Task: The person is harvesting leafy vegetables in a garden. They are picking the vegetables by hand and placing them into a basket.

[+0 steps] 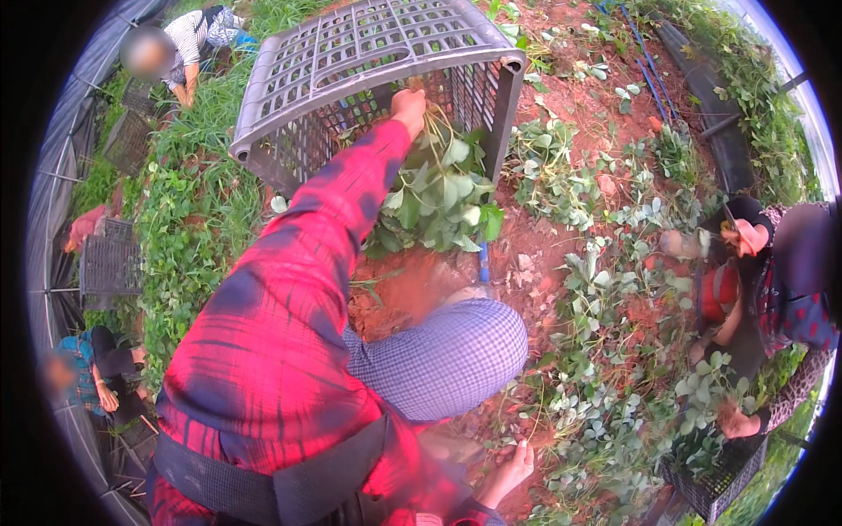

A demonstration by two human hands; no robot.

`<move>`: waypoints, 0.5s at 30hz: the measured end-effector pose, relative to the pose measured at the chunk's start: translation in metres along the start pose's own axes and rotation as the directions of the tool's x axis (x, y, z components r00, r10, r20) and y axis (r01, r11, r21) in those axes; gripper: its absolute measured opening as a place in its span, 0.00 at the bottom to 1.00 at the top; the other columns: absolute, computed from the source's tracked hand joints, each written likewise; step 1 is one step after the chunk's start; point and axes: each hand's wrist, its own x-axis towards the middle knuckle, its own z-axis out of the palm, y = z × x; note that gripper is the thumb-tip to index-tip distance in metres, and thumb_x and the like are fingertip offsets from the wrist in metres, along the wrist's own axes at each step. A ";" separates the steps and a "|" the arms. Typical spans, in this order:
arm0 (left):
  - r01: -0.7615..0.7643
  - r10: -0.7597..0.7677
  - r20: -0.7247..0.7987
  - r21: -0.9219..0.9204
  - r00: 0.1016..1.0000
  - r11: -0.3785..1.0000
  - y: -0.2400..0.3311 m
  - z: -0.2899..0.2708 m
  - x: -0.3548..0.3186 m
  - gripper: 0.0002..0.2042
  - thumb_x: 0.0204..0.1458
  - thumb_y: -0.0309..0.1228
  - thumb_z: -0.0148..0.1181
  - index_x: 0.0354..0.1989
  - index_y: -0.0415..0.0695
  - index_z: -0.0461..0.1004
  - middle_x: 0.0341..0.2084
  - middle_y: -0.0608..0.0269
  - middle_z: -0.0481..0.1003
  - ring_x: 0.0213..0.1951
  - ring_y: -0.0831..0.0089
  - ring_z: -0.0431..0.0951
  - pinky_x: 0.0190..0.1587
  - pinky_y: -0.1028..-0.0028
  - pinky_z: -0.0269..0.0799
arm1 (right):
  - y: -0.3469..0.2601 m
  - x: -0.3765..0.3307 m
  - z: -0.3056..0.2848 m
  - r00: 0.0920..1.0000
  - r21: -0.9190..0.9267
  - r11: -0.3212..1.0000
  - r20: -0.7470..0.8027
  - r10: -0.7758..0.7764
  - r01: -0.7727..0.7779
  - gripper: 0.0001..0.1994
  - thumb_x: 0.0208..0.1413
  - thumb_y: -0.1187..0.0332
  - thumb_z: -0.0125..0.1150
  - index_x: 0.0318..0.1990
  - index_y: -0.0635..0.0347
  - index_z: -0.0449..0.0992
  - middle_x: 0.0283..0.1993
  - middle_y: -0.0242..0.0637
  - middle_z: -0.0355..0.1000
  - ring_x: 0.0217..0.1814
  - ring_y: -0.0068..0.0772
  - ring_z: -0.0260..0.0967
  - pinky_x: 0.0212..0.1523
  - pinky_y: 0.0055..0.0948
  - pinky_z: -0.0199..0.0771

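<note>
My left arm reaches forward in a red and black plaid sleeve. At its end my left hand [410,110] is closed round the stem end of a bunch of leafy green plants [438,188], whose leaves hang down at the mouth of a grey plastic crate [373,48]. The crate lies tipped over, its opening facing me. Low in the picture, my right hand [511,473] is held near the soil beside my bent knee [452,359]. Its fingertips are pressed together, and whatever they may hold is too small to make out.
Cut leafy plants [596,351] lie over the red soil on the right. A co-worker [798,289] crouches there beside a dark crate [724,478] with plants. Other people [189,48] work on the left among grass and more crates [111,263]. Blue tubing [645,66] runs at the far right.
</note>
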 end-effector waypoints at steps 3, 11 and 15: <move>0.152 -0.134 -0.096 0.211 0.986 0.965 0.023 0.032 -0.036 0.20 0.42 0.33 0.56 0.44 0.35 0.64 0.35 0.46 0.70 0.31 0.52 0.73 0.39 0.64 0.69 | 0.020 0.005 -0.010 0.993 -0.055 0.994 -0.060 -0.100 0.097 0.07 0.53 0.67 0.50 0.28 0.61 0.68 0.10 0.26 0.58 0.10 0.14 0.48 0.11 0.14 0.43; -0.803 0.438 0.685 0.570 0.582 0.176 0.049 -0.019 -0.206 0.28 0.40 0.40 0.54 0.52 0.41 0.61 0.57 0.44 0.51 0.58 0.49 0.49 0.58 0.51 0.45 | 0.059 0.010 -0.022 0.974 -0.265 0.940 -0.007 -0.225 0.216 0.08 0.54 0.68 0.47 0.30 0.62 0.70 0.10 0.25 0.57 0.10 0.13 0.48 0.11 0.14 0.43; -0.755 0.241 0.716 0.634 0.655 0.170 0.000 -0.028 -0.192 0.26 0.40 0.35 0.53 0.49 0.38 0.61 0.59 0.45 0.45 0.61 0.48 0.43 0.58 0.49 0.42 | 0.040 -0.005 -0.007 0.988 -0.209 0.965 0.026 -0.155 0.157 0.08 0.54 0.68 0.47 0.30 0.63 0.70 0.11 0.26 0.57 0.10 0.14 0.48 0.12 0.14 0.45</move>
